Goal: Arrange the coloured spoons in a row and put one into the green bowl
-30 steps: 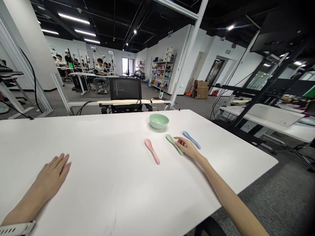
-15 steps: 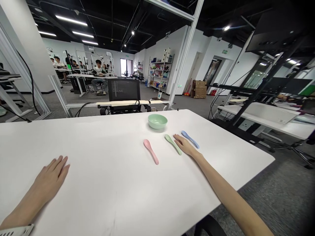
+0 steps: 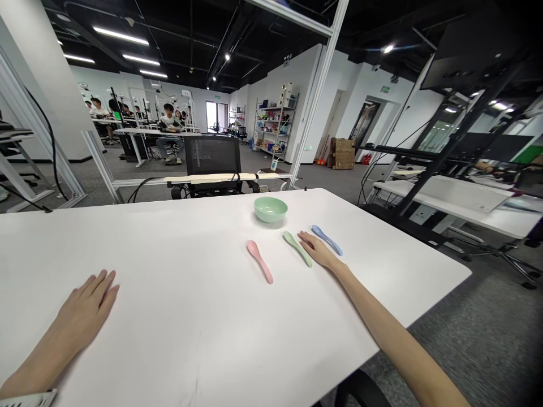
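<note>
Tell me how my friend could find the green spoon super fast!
Look at the big white table and find the pale green bowl near its far edge. Three spoons lie just in front of that bowl. The green spoon is the middle one, between the pink spoon and the blue spoon, right beside the person's right hand.

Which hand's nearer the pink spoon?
Right. The right hand rests on the table to the right of the pink spoon, with the green spoon between them. The left hand lies much farther away, to the spoon's left.
</note>
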Motion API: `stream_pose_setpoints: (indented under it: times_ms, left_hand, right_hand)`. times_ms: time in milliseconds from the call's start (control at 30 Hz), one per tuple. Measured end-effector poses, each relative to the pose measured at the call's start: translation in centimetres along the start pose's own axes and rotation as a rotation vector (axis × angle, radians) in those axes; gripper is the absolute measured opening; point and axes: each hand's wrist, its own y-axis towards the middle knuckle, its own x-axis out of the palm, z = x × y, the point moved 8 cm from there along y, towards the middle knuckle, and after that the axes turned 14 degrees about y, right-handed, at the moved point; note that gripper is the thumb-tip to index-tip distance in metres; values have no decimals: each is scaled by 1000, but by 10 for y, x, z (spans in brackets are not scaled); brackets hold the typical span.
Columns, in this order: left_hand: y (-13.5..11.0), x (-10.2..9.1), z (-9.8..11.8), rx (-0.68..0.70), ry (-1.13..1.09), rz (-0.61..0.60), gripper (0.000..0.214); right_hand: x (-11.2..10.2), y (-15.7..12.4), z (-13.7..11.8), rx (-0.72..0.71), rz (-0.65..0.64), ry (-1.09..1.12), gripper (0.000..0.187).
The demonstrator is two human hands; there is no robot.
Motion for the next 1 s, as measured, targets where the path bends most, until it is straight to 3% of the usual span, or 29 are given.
stream_pose_setpoints:
  times_ms: [100, 267, 333, 533, 633, 733, 833, 1000]
  left_hand:
    - [0, 1, 0, -6, 7, -18, 84]
    - [-1, -1, 0, -5, 1, -30, 85]
    - [-1, -1, 0, -4, -2, -37, 87]
    - [2, 1, -1, -2, 12, -21, 88]
    - [1, 1, -1, -1, 7, -9, 86]
    - [1, -1, -1, -8, 1, 12, 84]
    - [1, 0, -1, -2, 17, 12, 82]
    - [0, -1, 0, 9, 34, 0, 88]
  right_hand:
    - [-14, 0, 0, -1, 87, -62, 50]
    - [-69, -11, 17, 114, 412, -292, 53]
    - [-85, -19, 28, 198, 480, -389, 55]
    - [-89, -31, 48, 359, 383, -427, 54]
    - [-90, -24, 31, 290, 391, -389, 58]
    - [-88, -2, -5, 136, 396, -386, 58]
    - [-76, 35, -44, 40, 330, -417, 50]
    - [-37, 108, -86, 40, 140, -581, 39]
